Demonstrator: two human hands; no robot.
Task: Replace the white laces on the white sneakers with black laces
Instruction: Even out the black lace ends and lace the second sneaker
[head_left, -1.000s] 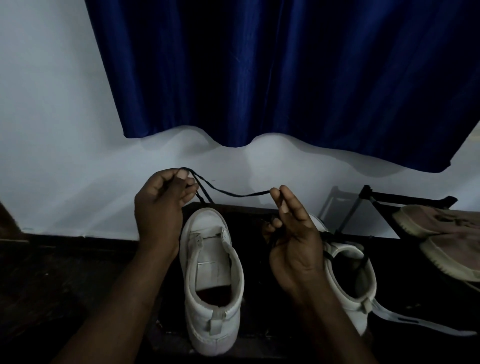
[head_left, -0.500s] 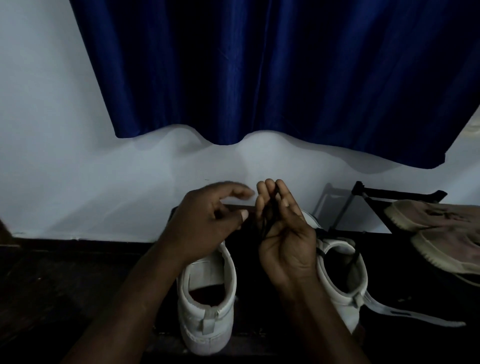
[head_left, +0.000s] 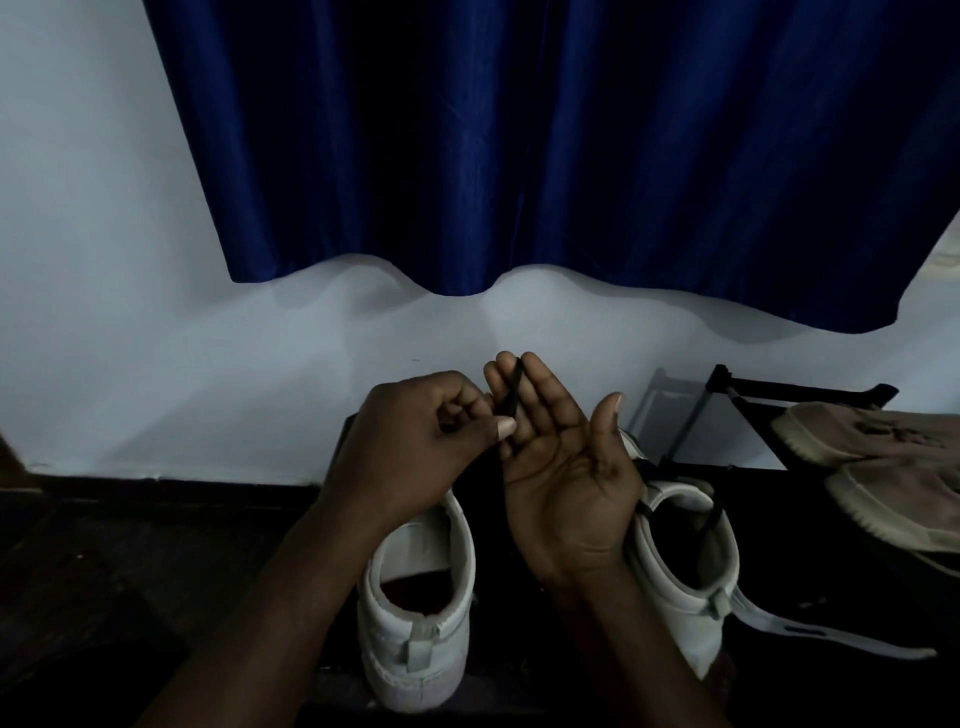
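Note:
Two white sneakers stand on the dark floor with heels toward me: the left sneaker (head_left: 421, 618) below my left hand, the right sneaker (head_left: 685, 561) partly behind my right wrist. My right hand (head_left: 561, 467) is held palm up with straight fingers, and a black lace (head_left: 511, 395) lies along those fingers. My left hand (head_left: 415, 447) has curled fingers and pinches the lace against the right fingers. More black lace (head_left: 711, 519) hangs at the right sneaker's collar. A white strap-like strip (head_left: 831, 631) trails right from that sneaker's heel.
A blue curtain (head_left: 545, 145) hangs on the pale wall behind. To the right, a black shoe rack (head_left: 748, 387) carries a pair of beige shoes (head_left: 883, 467). The floor around the sneakers is dark.
The lace was stretched between hands held apart; the hands have since come together. My right palm is flat and my left hand pinches the bunched lace against its fingers.

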